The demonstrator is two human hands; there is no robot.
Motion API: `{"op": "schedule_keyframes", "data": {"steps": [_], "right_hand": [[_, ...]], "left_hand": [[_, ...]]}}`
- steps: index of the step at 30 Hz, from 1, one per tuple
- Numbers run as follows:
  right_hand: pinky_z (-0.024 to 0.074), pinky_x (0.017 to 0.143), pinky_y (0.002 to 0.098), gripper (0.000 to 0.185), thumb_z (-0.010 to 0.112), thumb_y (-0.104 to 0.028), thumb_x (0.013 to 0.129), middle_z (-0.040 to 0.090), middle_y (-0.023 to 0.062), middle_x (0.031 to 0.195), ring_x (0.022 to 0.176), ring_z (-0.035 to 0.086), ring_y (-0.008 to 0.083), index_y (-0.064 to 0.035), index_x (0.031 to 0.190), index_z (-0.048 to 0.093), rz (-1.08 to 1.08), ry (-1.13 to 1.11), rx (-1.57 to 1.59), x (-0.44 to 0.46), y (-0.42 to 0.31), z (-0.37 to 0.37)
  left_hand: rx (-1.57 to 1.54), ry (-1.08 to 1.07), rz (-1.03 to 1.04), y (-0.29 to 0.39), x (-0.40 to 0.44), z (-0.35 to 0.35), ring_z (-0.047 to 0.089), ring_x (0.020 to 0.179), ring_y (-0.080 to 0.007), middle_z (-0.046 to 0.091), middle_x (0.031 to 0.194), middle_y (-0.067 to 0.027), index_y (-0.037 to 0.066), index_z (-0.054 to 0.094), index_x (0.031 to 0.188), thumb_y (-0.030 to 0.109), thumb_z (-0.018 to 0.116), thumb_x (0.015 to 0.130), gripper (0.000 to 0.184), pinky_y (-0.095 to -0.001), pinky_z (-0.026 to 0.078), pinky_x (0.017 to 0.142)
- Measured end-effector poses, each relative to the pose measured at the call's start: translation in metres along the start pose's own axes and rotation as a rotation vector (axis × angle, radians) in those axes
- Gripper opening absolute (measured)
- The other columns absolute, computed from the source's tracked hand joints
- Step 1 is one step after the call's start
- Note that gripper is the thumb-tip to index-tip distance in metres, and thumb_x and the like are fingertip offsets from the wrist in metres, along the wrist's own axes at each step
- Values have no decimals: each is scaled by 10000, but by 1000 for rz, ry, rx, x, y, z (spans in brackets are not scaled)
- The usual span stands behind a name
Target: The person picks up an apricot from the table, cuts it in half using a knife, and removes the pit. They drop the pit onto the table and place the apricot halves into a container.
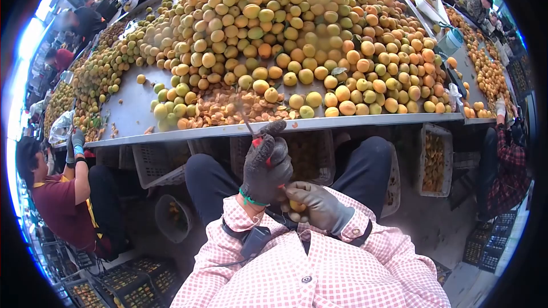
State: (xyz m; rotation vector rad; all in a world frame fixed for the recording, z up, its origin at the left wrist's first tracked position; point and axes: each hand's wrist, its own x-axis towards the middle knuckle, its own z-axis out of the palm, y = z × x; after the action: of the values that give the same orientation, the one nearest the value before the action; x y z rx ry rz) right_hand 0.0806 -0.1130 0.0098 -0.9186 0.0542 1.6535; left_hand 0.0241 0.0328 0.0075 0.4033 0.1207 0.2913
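Note:
My left hand [265, 165], in a dark glove with a green band at the wrist, is closed round the red handle of a small knife [249, 124]. The thin blade sticks up from the fist toward the table edge. Just below and to the right, my right hand [319, 205], in a grey glove, has its fingers curled round a yellow-orange fruit [297, 206], partly hidden by them. Both hands are close together above my lap. Beyond the metal table [319, 122] edge lie split fruit pieces [231, 108] and a large heap of whole yellow-orange fruits [245, 17].
Crates [157, 165] stand under the table, with another crate of fruit [435, 159] to the right. A bucket [174, 218] is on the floor at left. Co-workers sit at left [63, 194] and right [508, 165]. Black crates [137, 282] are stacked lower left.

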Motion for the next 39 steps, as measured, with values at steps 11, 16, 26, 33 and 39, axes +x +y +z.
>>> {"op": "schedule_keyframes", "data": {"steps": [11, 16, 26, 33, 39], "right_hand": [[399, 518, 171, 302, 570, -75, 921, 600, 51, 975, 601, 488, 54, -86, 1188, 430, -99, 8, -201, -9, 5, -7], [396, 542, 167, 300, 572, -78, 921, 604, 42, 995, 628, 468, 36, -82, 1185, 430, -238, 12, -282, -5, 14, -10], [432, 744, 203, 314, 604, -178, 918, 534, 25, 964, 824, 510, 68, -55, 1178, 479, -315, 80, -460, -11, 12, -6], [435, 725, 205, 299, 589, -163, 927, 534, 26, 955, 798, 506, 68, -62, 1184, 472, -345, 66, -449, -12, 14, -8], [405, 635, 184, 265, 583, -132, 925, 519, 8, 888, 702, 469, 44, -65, 1157, 473, -412, 49, -466, -11, 17, -8]], "left_hand": [[256, 248, 149, 1, -2, 8, 269, 424, -55, 338, 640, 45, 93, 520, 1102, 309, 530, 946, 267, -213, 238, 382], [170, 212, 193, -4, -8, 9, 352, 456, -82, 419, 590, 1, 10, 570, 1032, 239, 568, 936, 249, -238, 302, 393], [245, 180, 300, -3, -11, 20, 378, 464, -97, 447, 589, -11, 9, 568, 1012, 194, 583, 928, 204, -239, 323, 401], [282, 172, 359, -6, -11, 23, 385, 465, -95, 455, 592, -9, 7, 573, 1005, 187, 574, 935, 193, -236, 330, 411], [254, 176, 333, -8, -12, 25, 392, 476, -91, 470, 599, -9, 19, 580, 1004, 181, 588, 927, 180, -237, 334, 413]]}}
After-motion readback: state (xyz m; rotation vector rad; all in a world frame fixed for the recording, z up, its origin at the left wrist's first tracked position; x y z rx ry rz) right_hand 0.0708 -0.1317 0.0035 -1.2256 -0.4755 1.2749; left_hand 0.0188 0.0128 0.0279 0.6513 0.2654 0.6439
